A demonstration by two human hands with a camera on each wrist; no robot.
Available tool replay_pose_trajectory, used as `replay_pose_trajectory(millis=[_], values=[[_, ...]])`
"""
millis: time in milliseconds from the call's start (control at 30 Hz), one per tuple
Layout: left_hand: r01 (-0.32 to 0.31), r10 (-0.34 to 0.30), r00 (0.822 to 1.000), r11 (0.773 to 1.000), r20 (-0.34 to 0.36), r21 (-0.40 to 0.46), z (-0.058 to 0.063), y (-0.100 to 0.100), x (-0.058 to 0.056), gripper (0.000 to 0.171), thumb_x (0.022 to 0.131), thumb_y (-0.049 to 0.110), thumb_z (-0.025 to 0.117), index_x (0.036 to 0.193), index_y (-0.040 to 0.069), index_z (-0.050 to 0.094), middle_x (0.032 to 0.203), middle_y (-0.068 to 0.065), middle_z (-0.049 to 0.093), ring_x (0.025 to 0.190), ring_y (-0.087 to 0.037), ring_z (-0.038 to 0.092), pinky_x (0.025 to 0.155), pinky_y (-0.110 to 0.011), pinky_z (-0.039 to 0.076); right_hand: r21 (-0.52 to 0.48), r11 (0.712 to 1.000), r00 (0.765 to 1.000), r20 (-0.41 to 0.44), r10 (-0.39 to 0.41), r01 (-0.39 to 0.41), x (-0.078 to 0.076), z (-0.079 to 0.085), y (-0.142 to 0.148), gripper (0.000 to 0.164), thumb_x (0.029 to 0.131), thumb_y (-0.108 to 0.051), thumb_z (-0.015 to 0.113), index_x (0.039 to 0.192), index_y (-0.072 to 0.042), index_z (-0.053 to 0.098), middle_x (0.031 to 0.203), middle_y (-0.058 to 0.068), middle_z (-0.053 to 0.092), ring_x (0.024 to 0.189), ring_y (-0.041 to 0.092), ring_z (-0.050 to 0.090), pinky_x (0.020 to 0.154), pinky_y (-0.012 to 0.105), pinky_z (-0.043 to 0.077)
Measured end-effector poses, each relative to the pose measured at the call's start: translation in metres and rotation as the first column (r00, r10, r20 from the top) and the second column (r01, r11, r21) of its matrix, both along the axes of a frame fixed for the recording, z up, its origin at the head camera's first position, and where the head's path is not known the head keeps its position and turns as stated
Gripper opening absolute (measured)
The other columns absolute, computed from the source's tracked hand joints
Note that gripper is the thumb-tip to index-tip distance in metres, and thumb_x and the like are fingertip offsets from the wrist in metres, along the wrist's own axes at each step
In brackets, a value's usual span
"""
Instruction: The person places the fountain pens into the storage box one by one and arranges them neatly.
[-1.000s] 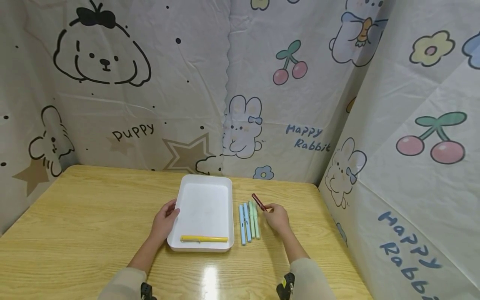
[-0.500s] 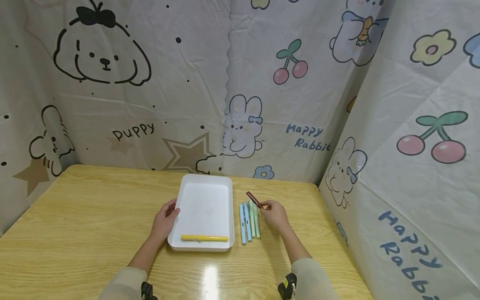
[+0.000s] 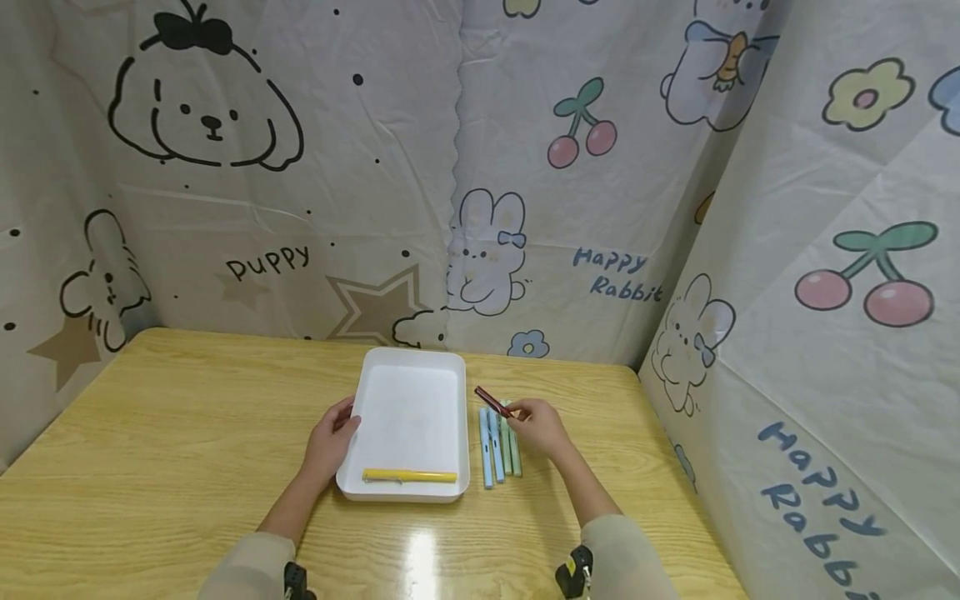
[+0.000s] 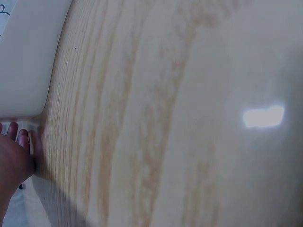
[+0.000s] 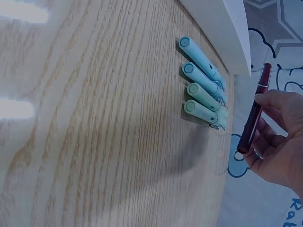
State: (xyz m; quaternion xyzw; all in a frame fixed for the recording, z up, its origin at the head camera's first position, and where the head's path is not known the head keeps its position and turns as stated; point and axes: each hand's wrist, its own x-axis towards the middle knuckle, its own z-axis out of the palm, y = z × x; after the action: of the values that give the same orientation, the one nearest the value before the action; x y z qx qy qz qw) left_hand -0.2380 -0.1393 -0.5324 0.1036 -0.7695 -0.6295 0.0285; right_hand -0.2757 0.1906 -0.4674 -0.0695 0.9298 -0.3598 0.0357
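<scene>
Between thumb and fingers my right hand [image 3: 542,427] pinches a dark red pen [image 3: 489,400], held above the table and slanting toward the tray. The right wrist view shows this pen [image 5: 251,125] along the fingers, with the thumb on its side. My left hand [image 3: 328,437] holds the left side of a white rectangular tray [image 3: 412,392], thumb at the rim. A yellow pen [image 3: 409,476] lies crosswise near the tray's front wall. Right of the tray, two light blue pens [image 3: 486,454] and two light green pens [image 3: 516,458] lie side by side, partly under the right hand in this view.
The wooden table [image 3: 187,417] reaches back to a printed cloth [image 3: 390,167] behind. Another cloth [image 3: 825,375] hangs along the right side. Light glares off the table's front.
My right hand has moved left with the dark red pen, from beside the green pens to over the pen row, closer to the tray. The left hand and tray stay put.
</scene>
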Motion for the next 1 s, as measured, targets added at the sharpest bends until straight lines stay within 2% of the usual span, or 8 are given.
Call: replay_pose_trajectory(millis=[400,633,800,1000], values=[[0.011,-0.011,1.0,1.0,0.009,-0.002,0.002,-0.001,0.001,0.045,0.099,0.018,0.042,0.143,0.008,0.035,0.141,-0.019,0.04,0.125,-0.029,0.04,0.107,-0.044,0.033,0.004,0.996,0.995,-0.037,0.092,-0.092,0.001,0.008,-0.016,0.019,0.086,-0.01,0.064,0.103,-0.007,0.07,0.082,0.006,0.059,0.07,0.014,0.048,0.055,0.024,0.041],[0.009,-0.009,1.0,1.0,0.014,0.003,0.004,-0.001,0.002,0.045,0.1,0.018,0.042,0.143,0.009,0.035,0.141,-0.018,0.04,0.125,-0.029,0.04,0.107,-0.044,0.033,-0.019,0.991,0.991,-0.017,0.131,-0.131,0.001,0.011,-0.024,0.019,0.085,-0.011,0.065,0.103,-0.008,0.07,0.081,0.006,0.061,0.064,0.013,0.047,0.051,0.024,0.04],[0.007,-0.007,1.0,1.0,0.015,0.001,0.006,0.0,0.003,0.045,0.099,0.017,0.042,0.143,0.008,0.035,0.141,-0.018,0.041,0.124,-0.029,0.04,0.106,-0.044,0.034,0.014,0.986,0.985,-0.034,0.169,-0.168,0.001,0.012,-0.028,0.019,0.084,-0.01,0.064,0.102,-0.007,0.07,0.08,0.005,0.061,0.067,0.013,0.049,0.053,0.023,0.041],[0.005,-0.005,1.0,1.0,0.016,-0.007,0.006,0.001,0.003,0.044,0.099,0.017,0.042,0.143,0.008,0.035,0.14,-0.019,0.041,0.124,-0.029,0.04,0.106,-0.044,0.034,0.025,0.979,0.979,-0.015,0.205,-0.204,0.002,0.013,-0.034,0.021,0.086,-0.011,0.064,0.105,-0.007,0.07,0.08,0.004,0.061,0.066,0.012,0.049,0.053,0.022,0.042]])
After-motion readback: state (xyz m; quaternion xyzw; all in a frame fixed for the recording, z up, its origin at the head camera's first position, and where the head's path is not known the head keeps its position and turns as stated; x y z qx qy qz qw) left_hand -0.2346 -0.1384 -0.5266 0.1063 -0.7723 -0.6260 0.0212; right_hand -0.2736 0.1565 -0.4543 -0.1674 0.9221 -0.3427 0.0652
